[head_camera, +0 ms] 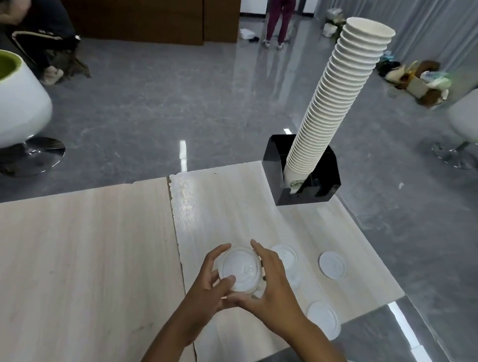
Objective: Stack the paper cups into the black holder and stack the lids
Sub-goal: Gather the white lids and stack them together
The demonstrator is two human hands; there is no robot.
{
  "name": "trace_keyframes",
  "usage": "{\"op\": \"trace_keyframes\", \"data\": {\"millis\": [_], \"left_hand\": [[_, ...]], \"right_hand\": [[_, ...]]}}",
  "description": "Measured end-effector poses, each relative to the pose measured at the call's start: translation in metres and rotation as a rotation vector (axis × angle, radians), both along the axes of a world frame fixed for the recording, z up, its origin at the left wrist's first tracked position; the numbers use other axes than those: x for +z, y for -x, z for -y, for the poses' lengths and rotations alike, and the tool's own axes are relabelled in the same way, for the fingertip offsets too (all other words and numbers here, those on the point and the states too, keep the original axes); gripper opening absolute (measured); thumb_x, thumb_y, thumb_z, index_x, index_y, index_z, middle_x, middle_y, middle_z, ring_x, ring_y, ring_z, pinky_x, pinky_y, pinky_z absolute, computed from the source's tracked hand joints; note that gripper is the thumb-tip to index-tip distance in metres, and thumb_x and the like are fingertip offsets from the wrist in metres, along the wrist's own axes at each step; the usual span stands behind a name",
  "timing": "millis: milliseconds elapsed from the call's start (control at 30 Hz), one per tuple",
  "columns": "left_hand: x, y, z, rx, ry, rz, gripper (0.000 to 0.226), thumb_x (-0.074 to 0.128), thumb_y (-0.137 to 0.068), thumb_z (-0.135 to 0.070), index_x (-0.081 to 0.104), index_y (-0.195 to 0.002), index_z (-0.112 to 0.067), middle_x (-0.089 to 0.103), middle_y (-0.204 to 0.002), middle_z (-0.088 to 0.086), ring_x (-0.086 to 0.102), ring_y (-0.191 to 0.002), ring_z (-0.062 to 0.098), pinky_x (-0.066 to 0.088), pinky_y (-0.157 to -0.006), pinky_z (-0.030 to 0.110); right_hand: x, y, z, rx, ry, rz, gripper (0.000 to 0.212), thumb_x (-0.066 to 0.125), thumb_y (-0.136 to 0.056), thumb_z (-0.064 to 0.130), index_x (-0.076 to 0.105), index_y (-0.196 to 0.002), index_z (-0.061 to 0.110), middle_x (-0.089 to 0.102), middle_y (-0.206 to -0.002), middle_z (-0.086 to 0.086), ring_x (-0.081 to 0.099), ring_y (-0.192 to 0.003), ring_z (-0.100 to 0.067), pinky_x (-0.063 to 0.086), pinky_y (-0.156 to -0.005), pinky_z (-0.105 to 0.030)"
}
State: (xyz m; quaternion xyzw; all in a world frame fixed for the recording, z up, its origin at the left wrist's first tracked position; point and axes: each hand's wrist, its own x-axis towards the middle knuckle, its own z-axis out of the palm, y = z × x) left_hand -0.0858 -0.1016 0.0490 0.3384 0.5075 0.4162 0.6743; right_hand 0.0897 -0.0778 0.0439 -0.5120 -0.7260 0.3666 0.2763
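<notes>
A tall leaning stack of white paper cups (337, 95) rises out of the black holder (328, 169) at the table's far right corner. Near the front, my left hand (206, 295) and my right hand (271, 288) together clasp a small stack of white lids (240, 269) just above the table. Three single lids lie flat nearby: one lid (287, 259) partly behind my right hand, a second lid (332, 265) farther right, and a third lid (324, 318) close to the table's front right edge.
The light wooden table (74, 269) is made of two tops joined by a seam. Its right edge runs close to the loose lids. A white swivel chair (0, 113) stands on the grey floor at the left, and people are in the background.
</notes>
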Motion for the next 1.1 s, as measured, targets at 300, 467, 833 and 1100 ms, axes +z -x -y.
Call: {"op": "trace_keyframes", "data": {"millis": [300, 467, 833, 1100], "left_hand": [[-0.020, -0.040, -0.019, 0.110, 0.070, -0.007, 0.057, 0.057, -0.105, -0.015, 0.047, -0.137, -0.061, 0.061, -0.137, 0.010, 0.069, -0.117, 0.035, 0.061, -0.094, 0.049], [-0.028, -0.066, -0.031, 0.242, 0.120, -0.010, 0.060, 0.055, -0.104, -0.005, 0.054, -0.132, -0.058, 0.065, -0.131, 0.013, 0.073, -0.109, 0.033, 0.062, -0.090, 0.049], [-0.043, -0.081, -0.042, 0.332, 0.132, -0.017, 0.057, 0.056, -0.105, -0.009, 0.052, -0.135, -0.057, 0.061, -0.136, 0.017, 0.069, -0.119, 0.035, 0.060, -0.096, 0.051], [-0.046, -0.077, -0.040, 0.354, 0.158, -0.007, 0.057, 0.055, -0.105, -0.007, 0.055, -0.133, -0.056, 0.063, -0.135, 0.015, 0.069, -0.119, 0.033, 0.061, -0.093, 0.048]], "right_hand": [[-0.023, -0.091, -0.038, -0.124, 0.119, -0.067, 0.094, 0.084, -0.069, 0.062, 0.029, -0.144, 0.055, 0.037, -0.147, 0.028, 0.041, -0.135, -0.002, 0.044, -0.110, -0.027], [-0.071, -0.118, -0.088, -0.097, 0.081, 0.213, 0.102, 0.069, -0.063, 0.085, 0.040, -0.147, 0.035, 0.048, -0.146, 0.010, 0.047, -0.133, -0.017, 0.038, -0.113, -0.038], [-0.119, -0.125, -0.124, 0.061, 0.164, 0.236, 0.104, 0.087, -0.071, 0.057, 0.036, -0.154, 0.020, 0.042, -0.150, 0.001, 0.039, -0.136, -0.019, 0.026, -0.109, -0.026], [-0.120, -0.124, -0.129, 0.065, 0.151, 0.232, 0.098, 0.089, -0.073, 0.046, 0.040, -0.151, 0.016, 0.044, -0.146, -0.002, 0.041, -0.133, -0.022, 0.031, -0.107, -0.028]]}}
